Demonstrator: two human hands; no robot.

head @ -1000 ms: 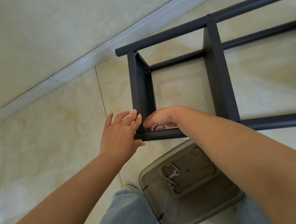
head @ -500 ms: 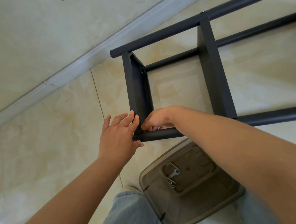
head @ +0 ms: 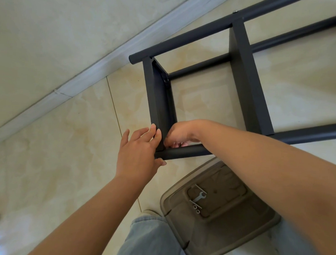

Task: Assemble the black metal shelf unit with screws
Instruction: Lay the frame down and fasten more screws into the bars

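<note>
Head view is looking down on my two bare forearms reaching out to the black metal shelf frame [head: 243, 82], which is lying on its side on the cream floor tiles [head: 55, 150] close to the white skirting board [head: 89, 73]. I am resting my left hand [head: 137, 153] against the near corner of the frame, where the flat end panel [head: 158, 101] is meeting the round lower tube [head: 185, 151]; my fingers are lying nearly straight along the panel's outer face, only lightly bent, and my thumb is reaching under the tube's end, so I am pressing and steadying rather than clenching. I am tucking my right hand [head: 179, 132] inside that same corner, just above the tube, with its fingers curling down and in; whatever they may be pinching is hidden behind the hand, so I cannot tell whether they are holding a screw. The two hands are almost touching across the panel. Below my right forearm a brown plastic lid [head: 223, 220] is sitting on the floor beside my jeans-clad knee [head: 148, 240], and in its recess a small flat spanner [head: 200, 196] is lying just above a few silver screws [head: 195, 208].
</note>
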